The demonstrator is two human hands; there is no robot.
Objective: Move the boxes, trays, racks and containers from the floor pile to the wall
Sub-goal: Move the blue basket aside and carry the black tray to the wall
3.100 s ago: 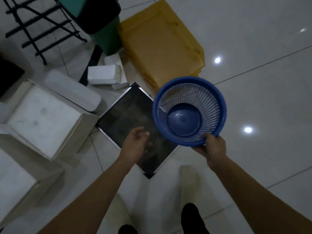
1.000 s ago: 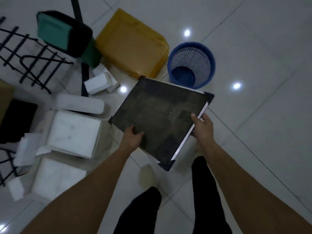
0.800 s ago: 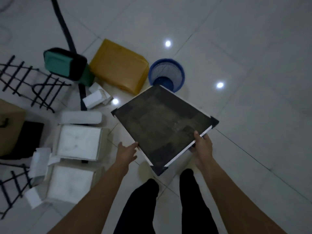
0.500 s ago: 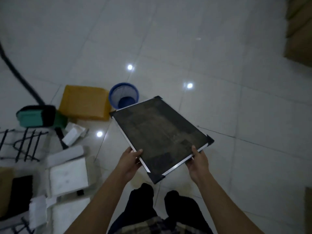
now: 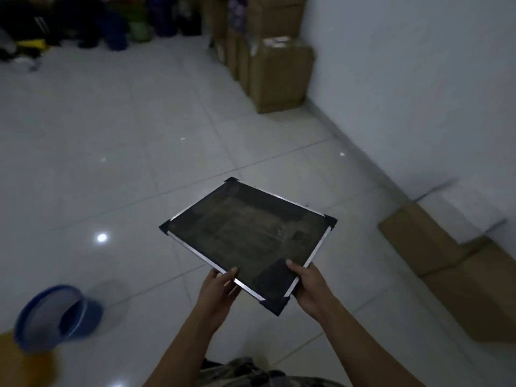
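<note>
Dim room. Floor (image 5: pixel 139 121) of large, pale, glossy tiles with thin grout lines, bearing small bright spot reflections (image 5: pixel 102 237). Plain white wall (image 5: pixel 418 79) at the right, meeting the floor along a low skirting (image 5: pixel 363 152). Brown cartons (image 5: pixel 279 74) stand stacked against the wall at its far end; dark, blurred clutter (image 5: pixel 83 23) lines the floor's far edge.

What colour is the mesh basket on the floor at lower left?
The basket is blue; head view shows it.

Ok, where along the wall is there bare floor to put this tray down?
The bare tiles along the wall, between the stacked cardboard boxes and the flat cartons, would likely fit the tray. At both box groups the wall line is crowded.
</note>
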